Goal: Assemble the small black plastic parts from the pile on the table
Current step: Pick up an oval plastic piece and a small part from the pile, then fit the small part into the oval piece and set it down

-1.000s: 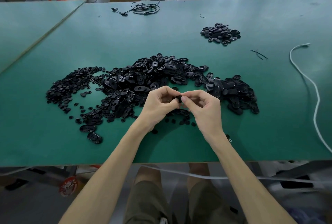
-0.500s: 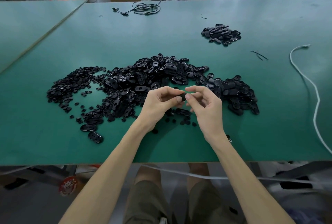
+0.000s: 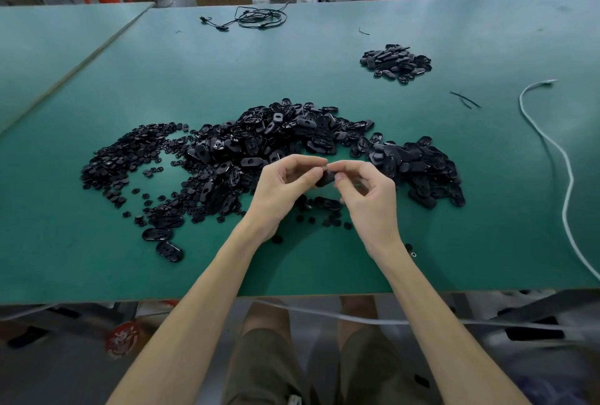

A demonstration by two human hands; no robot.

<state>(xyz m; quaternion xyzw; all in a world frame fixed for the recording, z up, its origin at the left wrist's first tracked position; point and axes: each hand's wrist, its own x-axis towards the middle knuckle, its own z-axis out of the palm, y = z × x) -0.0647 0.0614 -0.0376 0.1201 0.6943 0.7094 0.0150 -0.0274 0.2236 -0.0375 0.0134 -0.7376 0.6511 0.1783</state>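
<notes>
Head view: we find left hand (image 3: 281, 192) and right hand (image 3: 368, 198) pinching a black part (image 3: 325, 179), six o'clock of the pile (image 3: 259, 145); skewed pressure could eject it.

2 bare forearms rise from the lower edge of the view and angle inward, the left forearm (image 3: 194, 310) from the lower left and the right forearm (image 3: 441, 323) from the lower right. The wrists are nearly straight. The left hand (image 3: 282, 192) and the right hand (image 3: 370, 202) meet at their fingertips, both raised above the surface. Each hand has its fingers curled, thumb and forefinger pinching 1 small black oval plastic part (image 3: 325, 179) held between the 2 hands.
</notes>
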